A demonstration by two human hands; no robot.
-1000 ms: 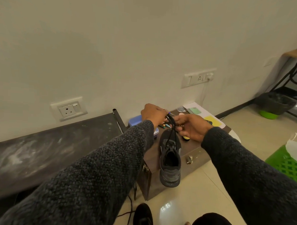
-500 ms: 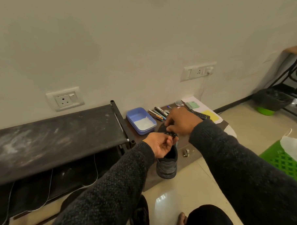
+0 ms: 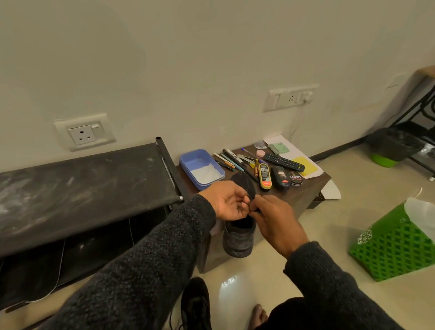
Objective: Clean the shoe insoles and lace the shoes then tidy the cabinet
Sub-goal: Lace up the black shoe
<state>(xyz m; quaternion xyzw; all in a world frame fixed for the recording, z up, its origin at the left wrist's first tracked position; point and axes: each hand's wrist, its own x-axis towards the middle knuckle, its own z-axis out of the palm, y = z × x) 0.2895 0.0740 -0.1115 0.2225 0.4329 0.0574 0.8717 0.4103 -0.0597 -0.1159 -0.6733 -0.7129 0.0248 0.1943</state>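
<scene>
A dark grey shoe lies on the low brown cabinet, its heel hanging over the front edge toward me. Both hands meet just above its opening. My left hand curls palm-up and pinches the black lace. My right hand comes from the right and pinches the same lace at its fingertips. The lace itself is mostly hidden between the fingers. A second black shoe lies on the floor near my knee.
On the cabinet sit a blue tray with white powder, several pens, shoe polish bottles and a remote. A dusty black shoe rack stands left. A green basket sits on the floor right; a bin at far right.
Both hands drew back from the shoe's toe end toward its opening, the left turning palm-up. The camera tilted down, showing more of the cabinet top.
</scene>
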